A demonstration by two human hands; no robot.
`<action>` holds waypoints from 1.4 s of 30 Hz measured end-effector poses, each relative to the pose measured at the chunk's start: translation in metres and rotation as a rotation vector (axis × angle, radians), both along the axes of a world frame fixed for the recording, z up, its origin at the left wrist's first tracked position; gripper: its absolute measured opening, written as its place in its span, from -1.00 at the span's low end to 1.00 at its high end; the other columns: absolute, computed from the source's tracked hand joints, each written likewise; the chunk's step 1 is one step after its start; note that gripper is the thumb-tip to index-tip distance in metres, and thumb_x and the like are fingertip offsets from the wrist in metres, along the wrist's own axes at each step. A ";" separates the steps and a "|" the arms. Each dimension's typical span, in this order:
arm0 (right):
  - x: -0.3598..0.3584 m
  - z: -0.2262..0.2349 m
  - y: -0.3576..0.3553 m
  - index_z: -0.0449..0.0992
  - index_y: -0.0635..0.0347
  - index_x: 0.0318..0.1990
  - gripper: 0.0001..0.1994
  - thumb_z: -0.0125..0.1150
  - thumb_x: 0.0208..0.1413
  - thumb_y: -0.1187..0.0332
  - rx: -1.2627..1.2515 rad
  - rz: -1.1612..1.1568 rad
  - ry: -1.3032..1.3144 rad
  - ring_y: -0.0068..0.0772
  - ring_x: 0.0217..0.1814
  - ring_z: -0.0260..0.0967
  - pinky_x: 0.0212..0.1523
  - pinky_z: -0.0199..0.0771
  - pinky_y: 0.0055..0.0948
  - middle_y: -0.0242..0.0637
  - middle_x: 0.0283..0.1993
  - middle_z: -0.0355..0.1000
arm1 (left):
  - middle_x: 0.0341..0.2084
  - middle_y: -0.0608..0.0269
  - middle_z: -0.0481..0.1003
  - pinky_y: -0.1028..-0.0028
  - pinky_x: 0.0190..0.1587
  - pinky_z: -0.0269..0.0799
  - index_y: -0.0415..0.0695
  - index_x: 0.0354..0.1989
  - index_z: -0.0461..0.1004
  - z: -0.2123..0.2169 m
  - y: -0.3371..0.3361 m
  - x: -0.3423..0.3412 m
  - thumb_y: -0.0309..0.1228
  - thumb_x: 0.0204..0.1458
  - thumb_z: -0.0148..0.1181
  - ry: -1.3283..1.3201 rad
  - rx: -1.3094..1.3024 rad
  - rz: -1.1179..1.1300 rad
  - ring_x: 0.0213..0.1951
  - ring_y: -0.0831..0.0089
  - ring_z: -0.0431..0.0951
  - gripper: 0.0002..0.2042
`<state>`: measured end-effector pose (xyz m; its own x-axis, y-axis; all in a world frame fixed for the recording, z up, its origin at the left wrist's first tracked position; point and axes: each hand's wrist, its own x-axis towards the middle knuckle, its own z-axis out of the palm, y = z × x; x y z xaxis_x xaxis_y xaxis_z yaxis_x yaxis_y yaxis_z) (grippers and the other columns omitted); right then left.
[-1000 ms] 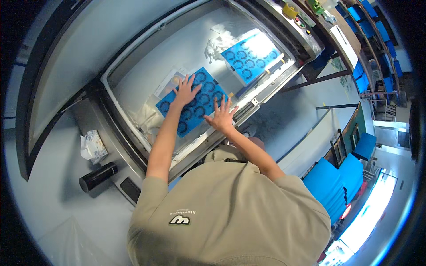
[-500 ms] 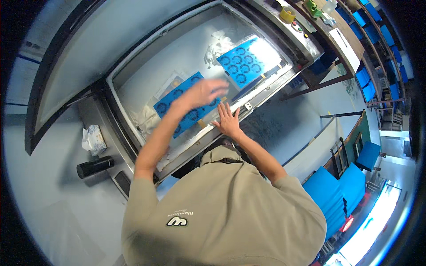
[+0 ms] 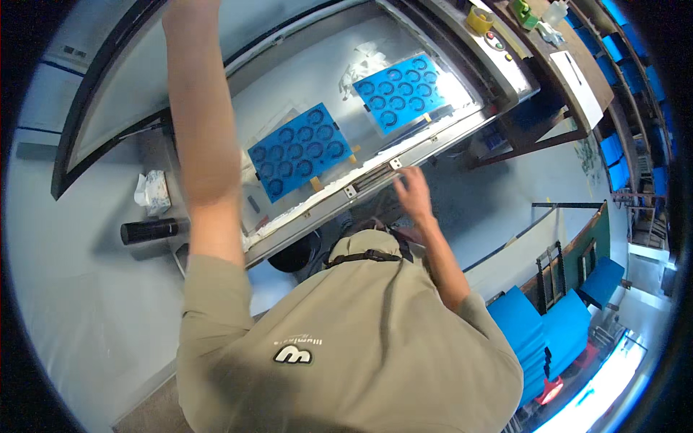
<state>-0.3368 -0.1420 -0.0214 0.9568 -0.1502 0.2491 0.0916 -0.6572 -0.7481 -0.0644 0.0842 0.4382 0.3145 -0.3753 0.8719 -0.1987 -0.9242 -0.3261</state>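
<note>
My left arm stretches up across the raised lid [image 3: 119, 108]; the left hand [image 3: 189, 9] is cut off by the top edge, its fingers out of sight. Just off the front metal rail [image 3: 372, 180] of the glass-topped machine, my right hand [image 3: 414, 195] hangs with fingers apart and nothing in it. On the glass lie two blue sheets printed with dark rings. One blue sheet [image 3: 297, 153] is left of centre, the other blue sheet [image 3: 399, 92] farther right under a bright glare. Small tan tape pieces [image 3: 316, 185] sit at their near edges.
A tissue pack [image 3: 153, 193] and a black cylinder [image 3: 150, 231] are beside the machine's left side. Coloured buttons [image 3: 495, 42] and a yellow tape roll [image 3: 479, 20] are at the far right. Beyond stands a wooden table [image 3: 588, 79]. A dark bucket [image 3: 296, 252] is below the rail.
My left hand has gone from above the left blue sheet up and away toward the lid. My right hand has lifted off the front rail and moved right.
</note>
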 end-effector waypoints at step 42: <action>-0.306 -0.258 -0.222 0.57 0.18 -0.05 -0.65 0.20 -0.06 0.63 0.515 -0.804 1.003 -0.36 -0.32 0.50 -0.36 0.57 -0.35 -0.17 -0.25 0.54 | -0.31 -0.29 0.58 0.01 -0.09 0.48 -0.40 -0.25 0.58 -0.535 -0.095 -0.245 -0.13 0.06 0.32 1.933 -0.216 -0.033 -0.15 -0.19 0.58 -0.56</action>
